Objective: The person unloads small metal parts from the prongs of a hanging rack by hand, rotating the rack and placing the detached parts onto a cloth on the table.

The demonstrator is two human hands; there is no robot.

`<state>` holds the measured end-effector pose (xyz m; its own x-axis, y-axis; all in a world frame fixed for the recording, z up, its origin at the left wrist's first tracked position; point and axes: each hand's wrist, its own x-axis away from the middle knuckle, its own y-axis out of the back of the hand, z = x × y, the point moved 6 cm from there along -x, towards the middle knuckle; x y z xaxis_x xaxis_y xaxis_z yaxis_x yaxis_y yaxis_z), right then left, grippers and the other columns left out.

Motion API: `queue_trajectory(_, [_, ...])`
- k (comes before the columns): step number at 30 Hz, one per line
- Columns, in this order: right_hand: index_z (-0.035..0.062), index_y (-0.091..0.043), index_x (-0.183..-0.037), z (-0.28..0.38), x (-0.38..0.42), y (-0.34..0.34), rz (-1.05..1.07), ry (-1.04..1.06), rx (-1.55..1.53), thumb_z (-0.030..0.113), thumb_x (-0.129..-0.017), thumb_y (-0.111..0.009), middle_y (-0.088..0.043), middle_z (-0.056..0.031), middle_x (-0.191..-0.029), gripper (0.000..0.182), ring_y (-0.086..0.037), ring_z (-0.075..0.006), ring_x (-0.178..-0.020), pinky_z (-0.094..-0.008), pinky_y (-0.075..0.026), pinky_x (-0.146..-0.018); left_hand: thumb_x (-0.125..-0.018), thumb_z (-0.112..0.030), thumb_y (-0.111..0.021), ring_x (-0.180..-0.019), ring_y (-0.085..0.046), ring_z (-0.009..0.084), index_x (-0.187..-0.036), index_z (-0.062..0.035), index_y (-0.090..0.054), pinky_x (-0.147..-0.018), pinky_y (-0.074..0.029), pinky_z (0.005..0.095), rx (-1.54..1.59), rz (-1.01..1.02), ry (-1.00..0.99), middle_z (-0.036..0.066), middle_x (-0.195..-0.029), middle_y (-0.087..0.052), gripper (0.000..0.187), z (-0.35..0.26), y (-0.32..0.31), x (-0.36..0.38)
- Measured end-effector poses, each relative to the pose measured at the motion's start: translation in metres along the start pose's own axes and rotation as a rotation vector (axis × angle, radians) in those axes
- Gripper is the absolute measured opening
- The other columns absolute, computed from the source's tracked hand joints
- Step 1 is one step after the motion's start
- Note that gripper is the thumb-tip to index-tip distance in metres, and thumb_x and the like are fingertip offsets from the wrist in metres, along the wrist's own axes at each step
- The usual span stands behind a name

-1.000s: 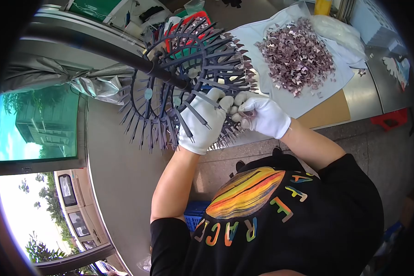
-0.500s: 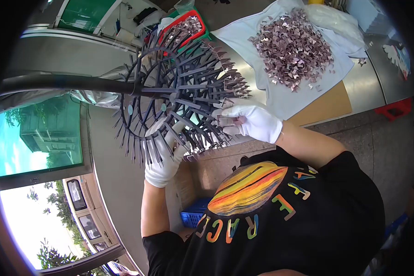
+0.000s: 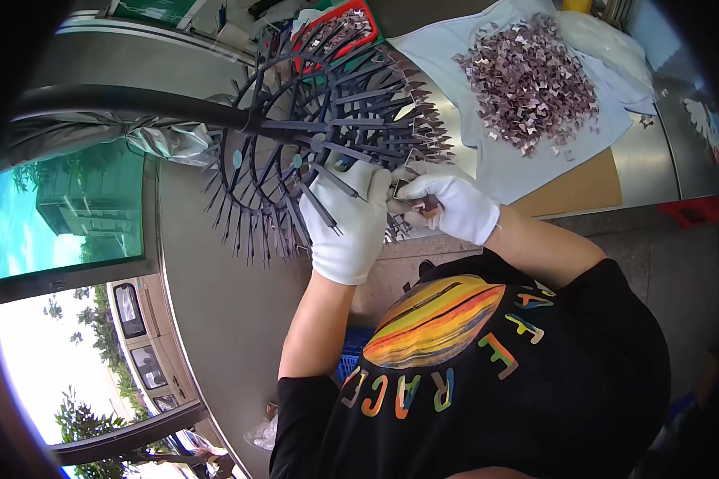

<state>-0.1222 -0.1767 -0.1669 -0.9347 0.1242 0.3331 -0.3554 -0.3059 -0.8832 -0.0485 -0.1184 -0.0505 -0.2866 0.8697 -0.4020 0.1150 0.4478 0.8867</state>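
A dark rack with rings of thin spokes point(image 3: 335, 151) hangs from a thick dark bar; small metal pieces point(image 3: 427, 120) line its right-hand spokes. My left hand point(image 3: 345, 219), in a white glove, reaches in among the front spokes, its fingers curled near the right hand's fingertips; what they hold is hidden. My right hand point(image 3: 455, 204), gloved too, pinches small bent metal pieces point(image 3: 428, 209) at the rack's lower right edge. One more small piece shows at the right fingertips, by the spoke ends.
A heap of small metal pieces point(image 3: 531, 84) lies on a white cloth point(image 3: 499, 172) over a steel table point(image 3: 647, 164). A red basket point(image 3: 373, 30) holds more pieces behind the rack. Brown cardboard point(image 3: 583, 188) lies at the table edge; a blue crate point(image 3: 348, 363) is below.
My left hand has moved right and up, from the rack's lower part to beside my right hand. The rack and table appear shifted up and right in the view.
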Motion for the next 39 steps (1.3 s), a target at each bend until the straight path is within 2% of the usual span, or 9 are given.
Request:
queue_trajectory(5, [0.0044,-0.059,-0.1,-0.01,-0.006,0.023,0.347,0.017,0.101,0.002,-0.08,-0.049,-0.064,-0.0073,-0.092,0.022,-0.066,-0.0172,-0.083,-0.0258,-0.052,-0.062,-0.08,-0.006,-0.064,-0.086,-0.056,0.0353,-0.084,-0.0022,-0.061,-0.072,-0.044,0.0437,0.075,0.026,-0.014,0.017,-0.086,-0.059,0.006,0.005,-0.002,-0.001])
queue_trajectory(8, [0.0033,-0.057,-0.111,0.008,0.017,0.022,0.051,-0.074,0.043,0.002,-0.079,-0.047,-0.064,-0.0106,-0.103,0.034,-0.066,-0.02,-0.088,-0.0287,-0.053,-0.063,-0.079,-0.009,-0.066,-0.083,-0.059,0.0364,-0.089,-0.0012,-0.062,-0.071,-0.047,0.0425,-0.118,-0.138,-0.112,0.017,-0.086,-0.061,0.014,-0.005,0.001,-0.001])
queue_trajectory(11, [0.0031,-0.049,-0.125,0.024,0.012,0.017,0.22,-0.008,-0.039,0.002,-0.079,-0.044,-0.061,-0.0117,-0.114,0.046,-0.064,-0.0247,-0.1,-0.0343,-0.055,-0.07,-0.078,-0.01,-0.068,-0.083,-0.06,0.0377,-0.097,-0.0015,-0.061,-0.071,-0.048,0.0427,-0.257,-0.229,-0.167,0.015,-0.084,-0.064,0.022,-0.025,0.003,-0.005])
queue_trajectory(13, [0.0031,-0.05,-0.124,0.034,0.01,0.009,0.223,0.017,-0.011,0.003,-0.081,-0.046,-0.062,-0.0111,-0.112,0.044,-0.063,-0.0252,-0.103,-0.0365,-0.055,-0.076,-0.091,-0.018,-0.055,-0.098,-0.055,0.0371,-0.09,-0.0056,-0.065,-0.083,-0.044,0.046,-0.119,-0.146,-0.1,0.015,-0.091,-0.062,0.016,-0.013,-0.008,-0.008])
queue_trajectory(21, [0.0023,-0.059,-0.106,0.018,-0.008,0.017,0.2,-0.074,-0.084,0.003,-0.082,-0.05,-0.065,-0.0115,-0.101,0.026,-0.067,-0.0228,-0.09,-0.0289,-0.056,-0.068,-0.086,-0.011,-0.057,-0.084,-0.057,0.0333,-0.082,-0.0035,-0.064,-0.071,-0.046,0.0406,0.099,0.084,0.137,0.015,-0.082,-0.059,0.011,0.002,-0.014,-0.015])
queue_trajectory(24, [0.002,-0.059,-0.105,0.005,0.003,0.025,0.291,-0.113,-0.056,0.002,-0.081,-0.048,-0.065,-0.0126,-0.1,0.027,-0.068,-0.0233,-0.088,-0.0285,-0.056,-0.066,-0.081,-0.01,-0.063,-0.071,-0.061,0.0351,-0.077,-0.0006,-0.065,-0.064,-0.049,0.0396,0.116,0.04,-0.027,0.019,-0.082,-0.061,0.01,0.003,-0.002,-0.005])
queue_trajectory(28, [0.0016,-0.049,-0.125,0.019,0.021,0.019,0.249,-0.062,-0.075,0.002,-0.079,-0.047,-0.062,-0.014,-0.112,0.046,-0.065,-0.0231,-0.098,-0.031,-0.056,-0.071,-0.083,-0.016,-0.063,-0.075,-0.062,0.0357,-0.096,-0.0057,-0.065,-0.066,-0.05,0.0399,0.085,-0.013,0.155,0.019,-0.081,-0.062,0.017,0.003,0.006,0.001])
queue_trajectory(33, [0.0053,-0.051,-0.125,0.034,0.0,0.015,0.239,-0.001,-0.001,0.005,-0.082,-0.051,-0.062,-0.0082,-0.107,0.043,-0.064,-0.0219,-0.099,-0.0333,-0.055,-0.076,-0.082,-0.027,-0.067,-0.102,-0.056,0.0268,-0.105,-0.0159,-0.066,-0.081,-0.046,0.0432,-0.626,-0.276,-0.122,0.009,-0.103,-0.06,0.025,-0.033,-0.001,0.009])
queue_trajectory(39, [0.0066,-0.058,-0.106,0.032,-0.008,0.018,0.254,-0.01,0.01,0.006,-0.082,-0.053,-0.064,-0.0052,-0.098,0.024,-0.066,-0.0166,-0.087,-0.0279,-0.056,-0.066,-0.082,-0.02,-0.064,-0.083,-0.06,0.0321,-0.086,-0.012,-0.07,-0.07,-0.048,0.0415,-0.053,0.106,0.154,0.016,-0.088,-0.064,0.011,-0.009,-0.025,-0.017])
